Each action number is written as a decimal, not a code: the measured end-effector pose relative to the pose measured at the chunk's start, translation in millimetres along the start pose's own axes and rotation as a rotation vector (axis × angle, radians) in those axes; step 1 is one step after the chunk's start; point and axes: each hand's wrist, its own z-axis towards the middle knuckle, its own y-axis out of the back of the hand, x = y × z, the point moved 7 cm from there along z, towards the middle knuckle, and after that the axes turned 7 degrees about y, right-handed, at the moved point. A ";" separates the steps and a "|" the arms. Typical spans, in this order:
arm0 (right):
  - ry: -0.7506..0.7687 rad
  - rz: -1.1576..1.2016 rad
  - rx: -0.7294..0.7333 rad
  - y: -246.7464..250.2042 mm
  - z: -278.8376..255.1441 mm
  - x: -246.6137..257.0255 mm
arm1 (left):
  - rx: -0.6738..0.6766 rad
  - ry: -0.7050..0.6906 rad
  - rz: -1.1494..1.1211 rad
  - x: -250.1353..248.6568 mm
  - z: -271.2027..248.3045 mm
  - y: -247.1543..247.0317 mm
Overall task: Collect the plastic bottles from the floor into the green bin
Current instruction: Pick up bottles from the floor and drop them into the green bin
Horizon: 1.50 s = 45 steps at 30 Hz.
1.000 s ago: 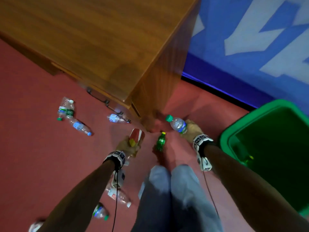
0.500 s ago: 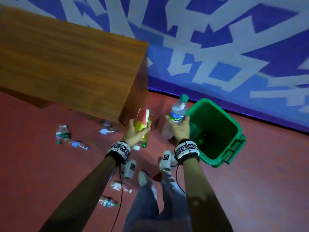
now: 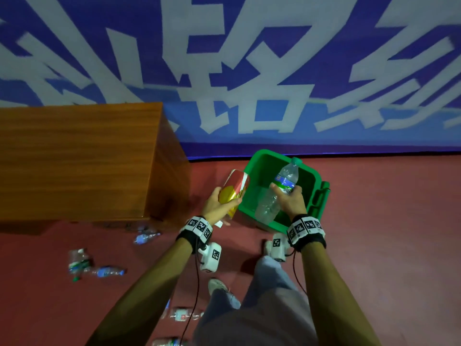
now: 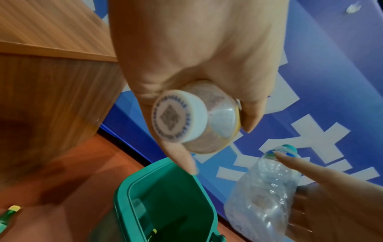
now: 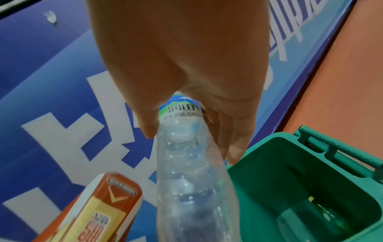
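Note:
The green bin [image 3: 264,168] stands on the red floor by the blue wall. My left hand [image 3: 228,196] grips a bottle with a red and yellow label [image 3: 237,183], held tilted just left of the bin. Its white cap [image 4: 178,117] faces the left wrist camera. My right hand [image 3: 285,189] grips a clear water bottle [image 3: 268,208] by its label, green cap up. That bottle's base hangs over the bin opening [image 5: 279,155]. A green bottle [image 5: 323,211] lies inside the bin.
A wooden desk [image 3: 74,158] stands left of the bin. Several bottles lie on the floor: two [image 3: 78,262] at the left, one [image 3: 146,237] under the desk edge, others [image 3: 184,315] near my legs [image 3: 262,308]. A green bottle [image 4: 8,214] lies beside the bin.
I have risen from a crouch, and both hands have carried their bottles up and to the right. The clear bottle now hangs over the bin opening instead of beside it.

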 end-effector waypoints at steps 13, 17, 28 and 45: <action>-0.281 0.030 0.064 61.6 137.3 -14.0 | -0.121 0.217 0.079 -73.1 104.1 -92.7; -0.290 0.034 0.147 67.3 156.1 -7.0 | -0.137 0.143 0.144 -104.1 108.5 -116.1; 0.266 0.047 0.313 26.5 130.4 180.0 | -0.485 -0.484 -0.064 -175.1 -27.8 14.7; 1.119 -0.695 1.299 -317.1 -258.0 177.9 | -1.137 -0.130 -0.182 179.4 -318.8 223.0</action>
